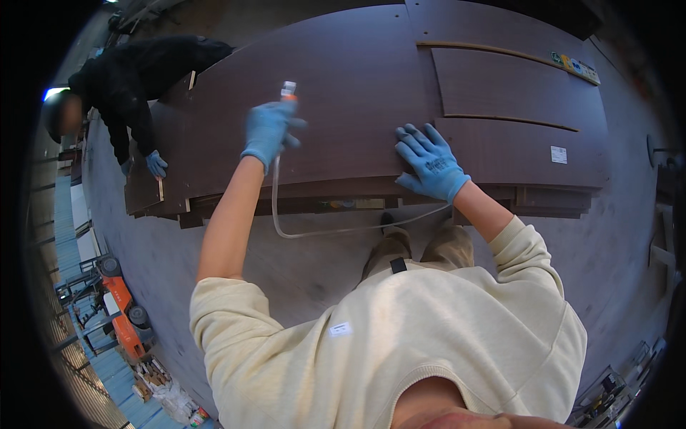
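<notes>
My left hand (270, 131), in a blue glove and slightly blurred, is closed around what looks like an air gun (289, 91) with an orange neck and a pale tip. It is held over a large dark brown panel (336, 93). From below that hand a clear hose (276, 196) hangs past the panel's near edge, then bends right in front of my legs. My right hand (431, 163), gloved in blue too, lies flat with fingers spread on the brown panels near their front edge. Most of the tool's body is hidden in my grip.
Narrower brown boards (511, 86) lie on the stack at the right, one bearing a white label (559, 155). At the far left a co-worker in dark clothes (125, 86) leans over the stack's end, gloved hand on a board. An orange forklift (125, 314) stands left behind.
</notes>
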Tool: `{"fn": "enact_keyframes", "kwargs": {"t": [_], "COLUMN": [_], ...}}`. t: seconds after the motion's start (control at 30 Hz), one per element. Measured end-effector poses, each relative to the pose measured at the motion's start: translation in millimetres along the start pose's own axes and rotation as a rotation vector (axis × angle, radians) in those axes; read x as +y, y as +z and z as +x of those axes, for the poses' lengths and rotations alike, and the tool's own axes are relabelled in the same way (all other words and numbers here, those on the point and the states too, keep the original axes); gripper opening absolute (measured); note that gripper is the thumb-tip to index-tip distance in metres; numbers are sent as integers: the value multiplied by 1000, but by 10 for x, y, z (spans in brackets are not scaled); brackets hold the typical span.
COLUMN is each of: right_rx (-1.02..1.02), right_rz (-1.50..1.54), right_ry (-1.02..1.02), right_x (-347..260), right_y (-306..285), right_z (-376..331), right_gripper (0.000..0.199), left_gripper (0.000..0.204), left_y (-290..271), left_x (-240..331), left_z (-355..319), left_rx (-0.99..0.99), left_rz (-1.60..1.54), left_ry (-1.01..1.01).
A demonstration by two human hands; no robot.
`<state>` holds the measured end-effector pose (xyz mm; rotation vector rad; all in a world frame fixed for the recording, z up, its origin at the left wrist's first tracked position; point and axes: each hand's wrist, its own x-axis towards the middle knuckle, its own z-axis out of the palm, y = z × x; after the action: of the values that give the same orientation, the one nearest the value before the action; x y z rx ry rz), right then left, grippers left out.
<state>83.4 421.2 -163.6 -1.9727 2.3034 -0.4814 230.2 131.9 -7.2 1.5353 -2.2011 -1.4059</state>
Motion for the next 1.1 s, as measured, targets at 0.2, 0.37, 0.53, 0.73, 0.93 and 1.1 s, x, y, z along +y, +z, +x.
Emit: {"fn": "enact_keyframes", "kwargs": {"t": [0.2, 0.37, 0.53, 0.73, 0.93, 1.1], "right_rx": [42, 103, 91, -13, 22, 163], "right_rz": [-46, -23, -23, -125, -279, 916], "right_ry": [66, 81, 112, 239, 333, 197], "right_x": [-157, -164, -183, -357, -1422, -3924], "right_y": [38, 53, 63, 113, 301, 854], "right_z": [77, 154, 210, 326, 1191, 2558], "right_gripper": [65, 59, 54, 52, 56, 59], "left_gripper": [41, 43, 42, 40, 46, 61], "left_y": [-338, -706, -1537, -2492, -3674, -3965], "left_x": [117, 82, -504, -1160, -2176, -2861], "left_z": [541, 552, 349, 171, 255, -101], "left_rx": [-322, -521, -678, -732, -120, -41], "left_rz": [103, 503, 499, 292, 35, -486], "left_ry": [65, -155, -343, -469, -315, -138]}}
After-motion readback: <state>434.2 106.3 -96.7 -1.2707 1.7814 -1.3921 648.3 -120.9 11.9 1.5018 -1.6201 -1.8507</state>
